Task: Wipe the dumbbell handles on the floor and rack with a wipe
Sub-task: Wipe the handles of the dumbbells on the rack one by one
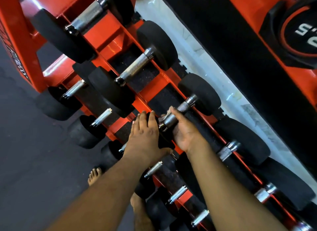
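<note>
1. Head view, looking steeply down: red rack [154, 81] running diagonally from upper left to lower right, loaded with black dumbbells on at least two tiers.
2. Right hand [184, 132] under and around a knurled dumbbell handle [178, 113] on the upper tier, palm turned up, fingers curled beneath the bar, thumb lying over its top.
3. Wipe [165, 116] only partly seen: a pale crumpled scrap pinched between the right fingers and the handle, poking out on the far side of the bar near the thumb tip.
4. Left hand [145, 132] laid flat on the near black head [164, 141] of the same dumbbell, fingers straight and pressed close together, tips reaching the head's top edge, thumb hidden below.
5. Far head [199, 94] of that dumbbell resting against the rack's back rail, beside a pale floor strip [214, 72].
6. More dumbbells on the rack, chrome handles exposed, including one [135, 67] just above the gripped one and a larger one [87, 18] at the top.
7. Bare foot [95, 176] on the dark floor [25, 162] just beside the lower tier; a second foot [142, 215] partly hidden between the forearms.
</note>
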`<state>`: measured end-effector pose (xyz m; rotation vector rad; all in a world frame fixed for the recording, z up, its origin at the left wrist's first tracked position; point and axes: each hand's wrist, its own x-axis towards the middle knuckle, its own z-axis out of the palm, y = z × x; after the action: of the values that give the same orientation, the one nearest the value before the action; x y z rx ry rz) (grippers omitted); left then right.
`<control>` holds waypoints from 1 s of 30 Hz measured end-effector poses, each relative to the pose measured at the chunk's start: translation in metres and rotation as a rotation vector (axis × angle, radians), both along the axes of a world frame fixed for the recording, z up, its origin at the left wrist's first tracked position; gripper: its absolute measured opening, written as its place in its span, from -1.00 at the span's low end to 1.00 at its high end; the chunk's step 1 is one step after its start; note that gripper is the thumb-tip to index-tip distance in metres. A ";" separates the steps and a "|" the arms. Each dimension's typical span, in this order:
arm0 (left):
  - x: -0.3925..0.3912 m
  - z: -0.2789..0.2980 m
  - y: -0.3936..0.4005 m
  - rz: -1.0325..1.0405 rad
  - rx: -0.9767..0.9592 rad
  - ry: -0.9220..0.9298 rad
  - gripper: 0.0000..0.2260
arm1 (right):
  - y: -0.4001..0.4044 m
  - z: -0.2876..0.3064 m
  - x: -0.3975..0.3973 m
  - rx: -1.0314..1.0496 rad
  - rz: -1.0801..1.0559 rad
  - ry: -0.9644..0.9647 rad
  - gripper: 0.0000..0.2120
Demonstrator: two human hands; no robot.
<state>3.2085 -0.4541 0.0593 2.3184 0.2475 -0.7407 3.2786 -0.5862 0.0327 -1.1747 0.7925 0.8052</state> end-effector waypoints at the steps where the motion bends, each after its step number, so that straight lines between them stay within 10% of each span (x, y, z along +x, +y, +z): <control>1: 0.000 0.000 0.000 0.000 -0.004 -0.001 0.20 | -0.003 -0.001 -0.003 0.018 0.041 0.005 -0.79; 8: 0.000 -0.002 0.000 -0.001 -0.001 -0.005 0.21 | -0.019 0.000 0.009 0.082 -0.068 -0.137 -0.79; 18: -0.001 -0.005 0.000 0.002 -0.023 -0.018 0.27 | -0.022 0.008 -0.039 -0.445 0.017 -0.356 -0.81; 23: -0.001 -0.006 -0.001 0.000 -0.019 -0.030 0.26 | -0.046 0.007 -0.012 -1.108 0.764 -1.414 -0.61; 30: -0.002 -0.006 0.000 -0.003 -0.025 -0.049 0.24 | -0.067 -0.019 -0.012 -1.165 1.729 -1.603 -0.43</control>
<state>3.2063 -0.4539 0.0530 2.3106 0.2124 -0.6842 3.2661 -0.6533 0.0141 -2.8435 -1.6285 0.2190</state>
